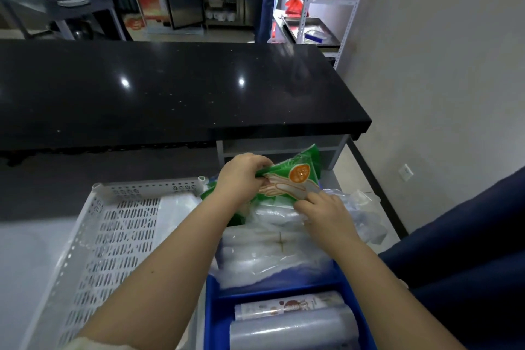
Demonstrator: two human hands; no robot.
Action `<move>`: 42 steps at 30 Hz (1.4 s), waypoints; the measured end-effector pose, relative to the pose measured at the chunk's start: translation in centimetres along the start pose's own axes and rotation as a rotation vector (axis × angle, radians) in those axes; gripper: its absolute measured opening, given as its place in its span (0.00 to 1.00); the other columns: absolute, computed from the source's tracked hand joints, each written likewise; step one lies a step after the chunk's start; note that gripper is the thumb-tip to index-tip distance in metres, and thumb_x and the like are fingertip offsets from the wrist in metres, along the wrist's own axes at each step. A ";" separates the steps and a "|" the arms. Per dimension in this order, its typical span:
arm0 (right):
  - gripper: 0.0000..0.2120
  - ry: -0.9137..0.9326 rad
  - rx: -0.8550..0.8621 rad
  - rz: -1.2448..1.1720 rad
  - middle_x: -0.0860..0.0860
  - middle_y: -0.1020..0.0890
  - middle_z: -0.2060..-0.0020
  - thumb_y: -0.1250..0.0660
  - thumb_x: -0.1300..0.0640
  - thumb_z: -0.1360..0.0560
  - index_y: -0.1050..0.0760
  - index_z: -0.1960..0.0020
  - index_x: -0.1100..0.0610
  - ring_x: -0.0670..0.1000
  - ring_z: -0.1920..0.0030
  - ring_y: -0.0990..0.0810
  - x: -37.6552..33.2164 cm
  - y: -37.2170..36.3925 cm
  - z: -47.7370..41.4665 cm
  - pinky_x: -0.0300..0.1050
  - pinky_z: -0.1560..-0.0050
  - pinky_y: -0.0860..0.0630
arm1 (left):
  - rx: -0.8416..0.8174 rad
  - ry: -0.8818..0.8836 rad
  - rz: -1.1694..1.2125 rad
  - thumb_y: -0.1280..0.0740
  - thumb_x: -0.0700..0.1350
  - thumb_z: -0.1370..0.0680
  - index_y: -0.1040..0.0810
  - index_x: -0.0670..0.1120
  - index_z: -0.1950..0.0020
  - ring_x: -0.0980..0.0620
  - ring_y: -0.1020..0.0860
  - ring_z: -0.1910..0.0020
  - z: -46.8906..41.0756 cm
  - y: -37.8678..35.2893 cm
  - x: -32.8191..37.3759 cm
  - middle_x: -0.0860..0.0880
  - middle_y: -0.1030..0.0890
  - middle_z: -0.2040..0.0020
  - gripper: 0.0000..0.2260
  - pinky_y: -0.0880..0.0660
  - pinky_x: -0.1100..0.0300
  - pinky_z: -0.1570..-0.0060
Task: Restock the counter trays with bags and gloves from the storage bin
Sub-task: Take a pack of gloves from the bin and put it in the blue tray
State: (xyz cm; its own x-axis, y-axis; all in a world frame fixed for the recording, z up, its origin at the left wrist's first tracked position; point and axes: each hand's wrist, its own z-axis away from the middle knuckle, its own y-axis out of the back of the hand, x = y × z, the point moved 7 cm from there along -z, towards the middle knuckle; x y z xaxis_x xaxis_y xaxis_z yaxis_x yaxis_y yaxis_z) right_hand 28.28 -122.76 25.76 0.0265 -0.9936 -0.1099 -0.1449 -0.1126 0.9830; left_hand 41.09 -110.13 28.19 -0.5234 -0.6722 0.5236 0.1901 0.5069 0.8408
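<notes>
A green pack of gloves [295,176], printed with a hand drawing and an orange disc, is held up over the far end of the blue storage bin [211,310]. My left hand [241,176] grips its upper left edge. My right hand [324,210] pinches its lower right corner. Under the pack, the bin holds a heap of clear plastic bags [264,253]. Two rolls of bags [292,321] lie in the bin's near compartment. A white perforated tray [113,236] stands left of the bin, with clear plastic along its right side.
A long black counter [170,88] runs across beyond the tray and bin. A metal shelf rack [312,23] stands at the back right by the wall. Dark blue fabric [468,250] lies at the right. A person sits far back left.
</notes>
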 end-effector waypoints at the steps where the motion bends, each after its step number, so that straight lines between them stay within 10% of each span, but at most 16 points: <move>1: 0.12 0.007 -0.009 -0.001 0.52 0.20 0.54 0.30 0.63 0.31 0.21 0.49 0.54 0.56 0.51 0.24 -0.2 -0.2 -0.3 0.50 0.50 0.30 | -0.013 0.007 -0.012 0.25 0.45 0.30 0.20 0.56 0.42 0.50 0.23 0.46 -0.1 0.1 -0.4 0.53 0.19 0.46 0.17 0.23 0.51 0.48; 9: 0.14 0.022 -0.073 0.042 0.51 0.21 0.51 0.29 0.59 0.30 0.22 0.45 0.53 0.55 0.49 0.25 -0.2 -1.6 -2.1 0.48 0.46 0.32 | -0.109 -0.088 -0.252 0.30 0.48 0.26 0.27 0.55 0.33 0.45 0.27 0.41 -0.8 -2.3 -0.2 0.49 0.22 0.41 0.21 0.28 0.49 0.46; 16: 0.22 0.128 -0.027 -0.039 0.55 0.19 0.56 0.26 0.70 0.41 0.19 0.49 0.56 0.60 0.55 0.23 -2.0 -2.6 -5.8 0.52 0.55 0.28 | 0.188 -0.034 -0.025 0.27 0.46 0.28 0.21 0.53 0.42 0.52 0.25 0.47 1.2 3.0 -1.9 0.53 0.20 0.47 0.15 0.26 0.56 0.50; 22: 0.19 0.136 -0.170 -0.117 0.52 0.20 0.44 0.34 0.61 0.27 0.25 0.38 0.49 0.57 0.43 0.25 -3.5 -5.8 -7.5 0.50 0.45 0.30 | -0.351 0.066 -0.131 0.34 0.50 0.25 0.20 0.56 0.40 0.50 0.22 0.47 5.7 -3.9 -3.8 0.51 0.18 0.44 0.13 0.23 0.54 0.49; 30: 0.12 0.089 -0.055 -0.329 0.51 0.17 0.49 0.29 0.62 0.30 0.19 0.48 0.54 0.58 0.47 0.23 0.5 -4.3 -4.1 0.53 0.47 0.26 | -0.372 0.018 -0.281 0.47 0.58 0.20 0.24 0.53 0.37 0.47 0.26 0.43 6.9 -6.7 -4.6 0.49 0.21 0.41 0.19 0.26 0.51 0.47; 36: 0.11 -0.179 -0.645 -0.289 0.52 0.19 0.46 0.39 0.50 0.22 0.21 0.45 0.50 0.54 0.51 0.22 1.4 -9.0 -3.8 0.49 0.50 0.24 | -0.524 0.107 -0.273 0.50 0.61 0.20 0.23 0.55 0.39 0.47 0.24 0.49 7.3 -7.6 -4.3 0.48 0.20 0.47 0.21 0.25 0.51 0.52; 42: 0.15 -0.048 -0.292 -0.270 0.50 0.19 0.45 0.33 0.52 0.28 0.23 0.41 0.45 0.55 0.49 0.22 -0.1 -3.3 -5.7 0.50 0.51 0.23 | -0.209 0.103 -0.250 0.42 0.58 0.22 0.24 0.56 0.37 0.48 0.25 0.44 7.1 -2.0 -2.8 0.50 0.21 0.43 0.16 0.24 0.51 0.51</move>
State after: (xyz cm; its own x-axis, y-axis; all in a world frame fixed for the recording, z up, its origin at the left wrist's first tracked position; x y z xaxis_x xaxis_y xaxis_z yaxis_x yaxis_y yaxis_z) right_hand 34.38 -122.19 23.36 -0.0223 -0.9289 -0.3696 0.1486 -0.3687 0.9176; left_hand 36.25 -105.41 24.09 -0.4908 -0.8179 0.3003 0.2385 0.2054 0.9492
